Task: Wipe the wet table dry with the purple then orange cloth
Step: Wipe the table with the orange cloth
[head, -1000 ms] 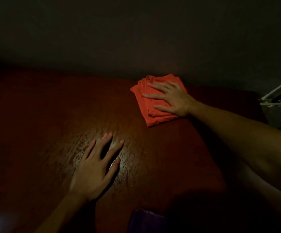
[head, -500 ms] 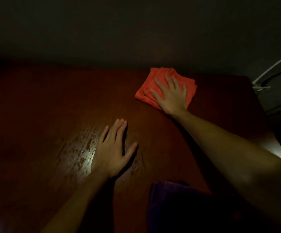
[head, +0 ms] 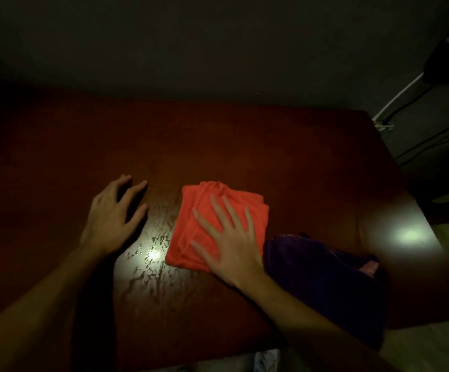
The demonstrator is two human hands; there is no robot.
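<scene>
A folded orange cloth (head: 191,218) lies in the middle of the dark reddish wooden table (head: 244,146). My right hand (head: 228,242) presses flat on it, fingers spread, and looks motion-blurred. My left hand (head: 113,218) rests on the bare table to the cloth's left, fingers apart, holding nothing. Between the left hand and the cloth, wet streaks (head: 153,253) glint under a bright reflection. The crumpled purple cloth (head: 322,277) lies just right of my right wrist near the table's front right, untouched.
The room is dim. A dark wall stands behind the table. At the far right a white cable and a socket (head: 383,126) hang beside the table's right edge. A bright light patch (head: 408,234) shines on the table's right corner. Pale floor shows at the lower right.
My right hand has dragged the orange cloth from the far right of the table towards me, up to the wet patch. The view shifted, showing more of the purple cloth and front edge.
</scene>
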